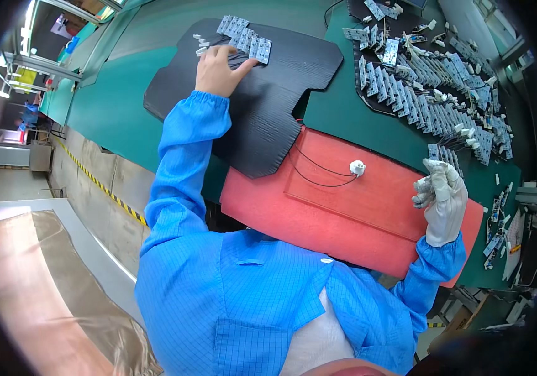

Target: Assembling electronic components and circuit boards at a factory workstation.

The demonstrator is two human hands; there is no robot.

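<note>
My bare left hand (218,70) reaches over the black mat (262,113), its thumb spread away from the fingers. Beside it lies a row of small circuit boards (246,39) with dark wires; the thumb tip is at the nearest board's edge. White connectors (202,45) lie by the fingertips. My right hand (442,199), in a white glove with grey fingertips, is over the right part of the red mat (318,219). Its fingers are curled in, and anything inside them is hidden. Between my hands, a white round part (357,168) with a looped black wire rests on the red mat.
Many more circuit boards (419,100) with white connectors stand in dense rows at the far right. A short row of boards (445,154) lies just beyond my right hand. Loose boards (497,235) lie at the right edge of the green table (118,113).
</note>
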